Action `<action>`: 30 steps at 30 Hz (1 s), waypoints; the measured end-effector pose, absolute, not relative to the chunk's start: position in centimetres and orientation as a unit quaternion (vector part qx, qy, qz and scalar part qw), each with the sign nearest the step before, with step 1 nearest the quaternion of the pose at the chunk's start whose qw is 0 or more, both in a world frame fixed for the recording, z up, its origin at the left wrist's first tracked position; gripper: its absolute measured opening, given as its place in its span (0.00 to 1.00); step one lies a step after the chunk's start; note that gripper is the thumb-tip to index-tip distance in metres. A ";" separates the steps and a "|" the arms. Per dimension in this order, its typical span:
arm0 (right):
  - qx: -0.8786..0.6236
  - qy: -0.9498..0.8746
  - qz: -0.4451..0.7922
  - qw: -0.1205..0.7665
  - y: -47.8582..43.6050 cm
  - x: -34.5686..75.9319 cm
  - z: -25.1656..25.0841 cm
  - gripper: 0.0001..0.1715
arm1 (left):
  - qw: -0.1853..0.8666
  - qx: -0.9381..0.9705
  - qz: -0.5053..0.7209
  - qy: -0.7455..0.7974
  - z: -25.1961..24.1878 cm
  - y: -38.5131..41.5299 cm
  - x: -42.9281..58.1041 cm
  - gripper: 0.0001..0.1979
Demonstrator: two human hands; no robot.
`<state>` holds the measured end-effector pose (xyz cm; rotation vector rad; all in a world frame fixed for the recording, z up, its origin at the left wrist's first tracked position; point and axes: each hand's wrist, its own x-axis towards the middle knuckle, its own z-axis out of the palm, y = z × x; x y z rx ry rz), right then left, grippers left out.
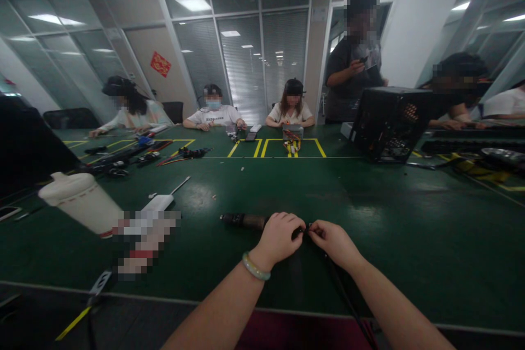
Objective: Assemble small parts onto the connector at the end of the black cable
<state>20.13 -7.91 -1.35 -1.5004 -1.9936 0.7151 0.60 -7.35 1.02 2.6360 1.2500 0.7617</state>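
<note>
A dark, tube-shaped electric screwdriver lies sideways low over the green table, its narrow tip pointing left. My left hand, with a bangle on the wrist, is closed around its rear part. At the tail end my right hand pinches the end of a black power cord with thumb and fingers. The cord runs down past my right wrist toward the near table edge. Both hands almost touch; my fingers partly hide the joint, so I cannot tell whether the plug is fully in.
On the left are a white lidded cup, a white device and a lanyard. Cable bundles lie farther back. A black computer case stands at the back right. Several people sit across the green table; one person stands.
</note>
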 end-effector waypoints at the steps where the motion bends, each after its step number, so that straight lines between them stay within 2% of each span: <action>1: -0.558 -0.738 0.265 0.270 -7.9 20.1 -1.4 0.08 | 0.064 0.873 0.251 0.414 1.0 -7.3 0.6 0.05; 30: -0.556 -0.739 0.266 0.273 -8.0 20.1 -1.3 0.07 | 0.051 0.863 0.255 0.434 0.4 -7.0 0.8 0.05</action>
